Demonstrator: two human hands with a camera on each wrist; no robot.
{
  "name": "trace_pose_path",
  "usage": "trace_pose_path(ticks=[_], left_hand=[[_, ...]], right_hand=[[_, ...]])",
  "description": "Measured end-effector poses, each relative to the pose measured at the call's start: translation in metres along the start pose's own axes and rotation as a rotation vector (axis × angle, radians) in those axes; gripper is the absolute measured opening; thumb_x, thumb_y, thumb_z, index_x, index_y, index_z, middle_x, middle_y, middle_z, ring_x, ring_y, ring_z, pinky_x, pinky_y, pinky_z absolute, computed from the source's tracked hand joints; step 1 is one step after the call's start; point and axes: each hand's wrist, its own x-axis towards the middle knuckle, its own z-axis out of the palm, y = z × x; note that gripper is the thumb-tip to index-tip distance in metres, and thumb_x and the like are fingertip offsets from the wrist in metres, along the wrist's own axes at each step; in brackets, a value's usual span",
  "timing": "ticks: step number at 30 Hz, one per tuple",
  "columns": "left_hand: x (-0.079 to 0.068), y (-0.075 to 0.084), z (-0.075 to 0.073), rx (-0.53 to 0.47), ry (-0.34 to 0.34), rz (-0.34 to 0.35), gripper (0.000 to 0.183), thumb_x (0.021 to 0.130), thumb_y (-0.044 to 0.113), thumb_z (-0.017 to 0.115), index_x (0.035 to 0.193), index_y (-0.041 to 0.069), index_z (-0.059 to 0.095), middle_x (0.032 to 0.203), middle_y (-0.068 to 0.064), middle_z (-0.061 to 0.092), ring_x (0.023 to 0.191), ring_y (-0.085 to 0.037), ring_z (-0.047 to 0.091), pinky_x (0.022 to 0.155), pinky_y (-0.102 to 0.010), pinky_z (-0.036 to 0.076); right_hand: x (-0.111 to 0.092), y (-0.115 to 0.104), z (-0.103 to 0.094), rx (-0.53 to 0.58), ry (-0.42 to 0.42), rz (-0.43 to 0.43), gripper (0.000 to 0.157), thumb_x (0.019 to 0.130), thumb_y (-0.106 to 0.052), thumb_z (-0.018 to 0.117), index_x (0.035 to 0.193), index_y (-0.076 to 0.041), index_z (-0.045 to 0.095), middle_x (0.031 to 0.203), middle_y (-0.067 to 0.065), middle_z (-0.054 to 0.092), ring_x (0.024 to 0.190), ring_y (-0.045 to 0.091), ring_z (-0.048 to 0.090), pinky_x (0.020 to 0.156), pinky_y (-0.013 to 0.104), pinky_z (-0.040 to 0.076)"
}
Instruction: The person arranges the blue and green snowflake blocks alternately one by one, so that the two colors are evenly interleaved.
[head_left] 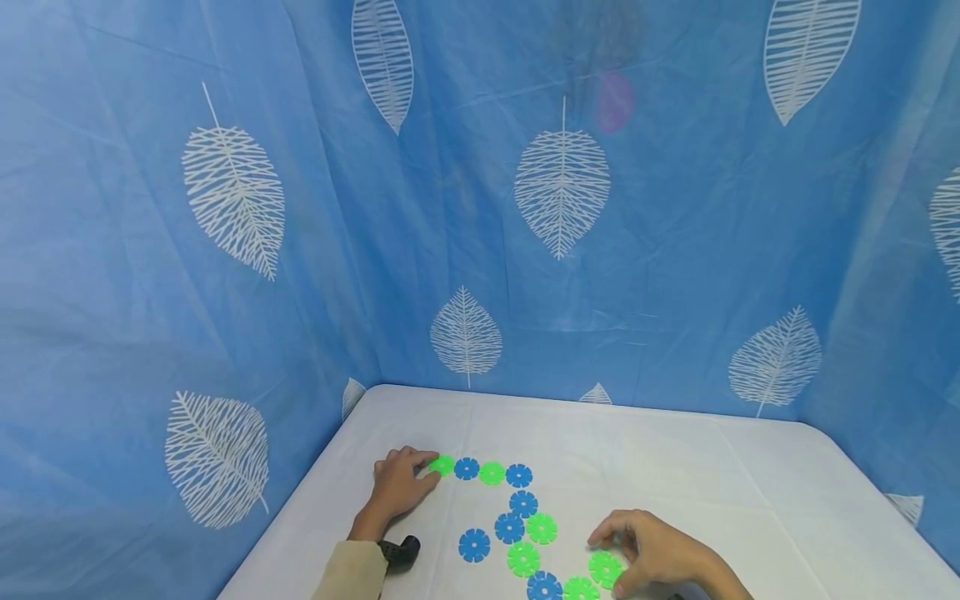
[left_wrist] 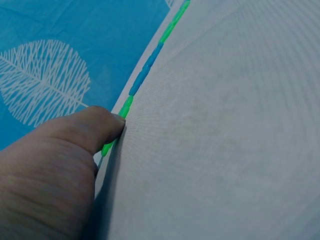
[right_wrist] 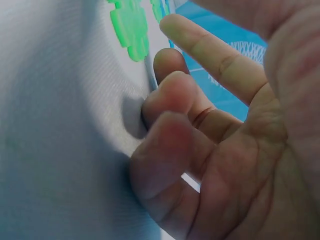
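Note:
Flat notched plastic discs in green and blue lie on the white table in a bent chain. At the far left end, my left hand [head_left: 400, 483] pinches a green disc [head_left: 444, 466] between thumb and index finger; the thumb touches its edge in the left wrist view. My right hand [head_left: 651, 548] is at the near right end, around another green disc [head_left: 604, 569]. Its thumb is at the near edge and its fingers are spread beyond the far edge. In the right wrist view, that green disc [right_wrist: 131, 27] lies flat, apart from the loosely bent fingers.
A single blue disc [head_left: 474, 545] lies left of the chain. Nearby in the chain are a blue disc [head_left: 543, 586] and a green disc [head_left: 581, 588]. A blue curtain [head_left: 660, 275] with white leaf prints surrounds the white table [head_left: 675, 467].

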Motion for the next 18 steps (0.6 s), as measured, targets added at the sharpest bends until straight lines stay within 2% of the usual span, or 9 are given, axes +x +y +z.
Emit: trace_pose_path(ticks=[7, 11, 14, 18], left_hand=[[0.0002, -0.0007, 0.0008, 0.009, 0.001, 0.000, 0.036, 0.085, 0.037, 0.076, 0.119, 0.026, 0.074, 0.097, 0.006, 0.066, 0.094, -0.014, 0.052, 0.082, -0.042, 0.029], [0.0010, -0.0011, 0.0013, 0.017, 0.000, -0.004, 0.036, 0.085, 0.038, 0.076, 0.119, 0.027, 0.074, 0.097, 0.006, 0.066, 0.095, -0.015, 0.052, 0.082, -0.042, 0.029], [0.0010, -0.0012, 0.0018, 0.019, -0.002, -0.007, 0.036, 0.085, 0.038, 0.076, 0.119, 0.027, 0.074, 0.098, 0.006, 0.066, 0.095, -0.015, 0.052, 0.082, -0.042, 0.030], [0.0016, -0.0010, 0.0022, 0.015, -0.003, -0.013, 0.036, 0.085, 0.038, 0.076, 0.119, 0.027, 0.073, 0.098, 0.006, 0.066, 0.094, -0.014, 0.051, 0.082, -0.042, 0.029]], right_hand=[[0.0007, 0.0000, 0.0025, -0.041, 0.014, 0.035, 0.042, 0.081, -0.008, 0.080, 0.120, -0.002, 0.066, 0.114, 0.019, 0.064, 0.061, -0.005, 0.042, 0.059, 0.021, 0.045], [0.0005, 0.0006, 0.0028, -0.093, 0.021, 0.049, 0.042, 0.078, -0.010, 0.081, 0.118, -0.007, 0.068, 0.117, 0.013, 0.065, 0.081, 0.002, 0.057, 0.074, 0.022, 0.050], [0.0000, 0.0009, 0.0024, -0.120, 0.018, 0.049, 0.041, 0.078, -0.011, 0.081, 0.118, -0.010, 0.069, 0.117, 0.009, 0.066, 0.101, 0.008, 0.061, 0.083, 0.024, 0.050], [0.0002, 0.0003, 0.0014, -0.132, 0.019, 0.046, 0.039, 0.080, -0.014, 0.081, 0.117, -0.010, 0.070, 0.115, 0.009, 0.067, 0.100, 0.010, 0.062, 0.083, 0.025, 0.050]])
